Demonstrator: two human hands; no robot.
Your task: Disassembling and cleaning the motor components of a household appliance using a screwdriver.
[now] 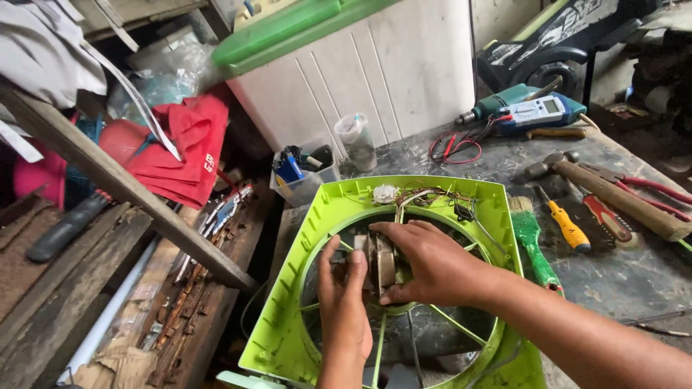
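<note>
Left hand point(344, 302): enters the view from six o'clock, forearm bare and nearly vertical, wrist straight. Back of the hand faces the camera. Fingers point toward twelve o'clock, held close together and slightly curled; the thumb stands apart on the ten o'clock side. Fingertips press forward at the centre of the view.

Right hand point(425, 263): arm enters from the four o'clock corner, forearm bare, running diagonally toward ten o'clock. Wrist slightly bent downward. Palm faces down, fingers spread and arched, tips pointing toward nine o'clock. The thumb lies low, at the seven o'clock edge of the hand.

The two hands meet; fingertips are just beside each other.
</note>
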